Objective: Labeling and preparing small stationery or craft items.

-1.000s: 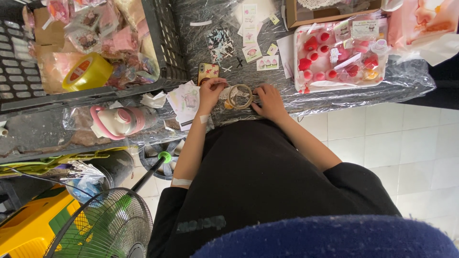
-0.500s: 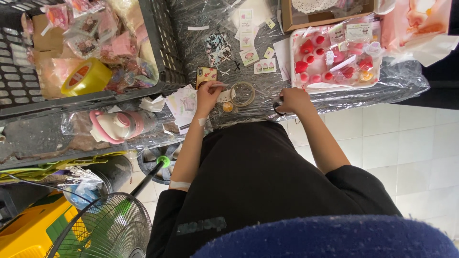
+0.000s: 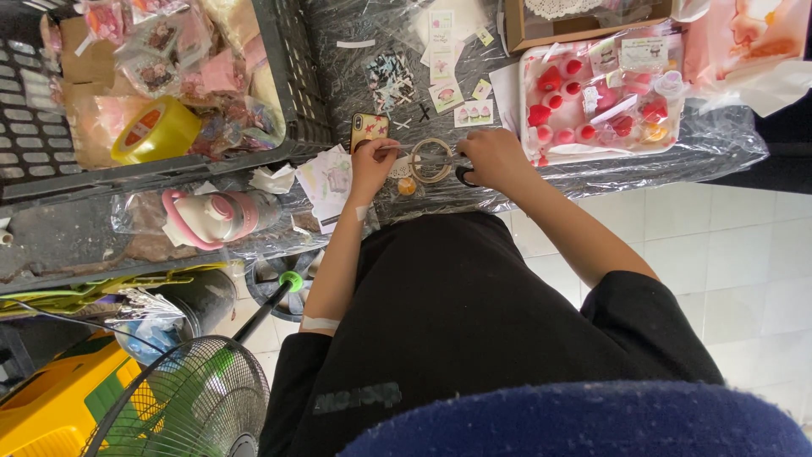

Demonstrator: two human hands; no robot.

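Both hands were up at the table's [image 3: 727,144] near edge, close together. The right hand [image 3: 493,158] was curled round black-handled scissors [image 3: 452,162], blades pointing left. The left hand [image 3: 372,165] pinched the end of a thin strip [image 3: 397,147] right by the blades, fingers closed on it. A tape ring [image 3: 431,160] lay flat between the two hands, with a phone [image 3: 369,129] just beyond the left one. Small stickers [image 3: 470,112] were scattered further back. Off to the right sat a white tray [image 3: 672,145] of red bits. On the left was a black crate [image 3: 292,93] holding a yellow tape roll [image 3: 156,129], and a pink bottle [image 3: 211,216] lay below it.
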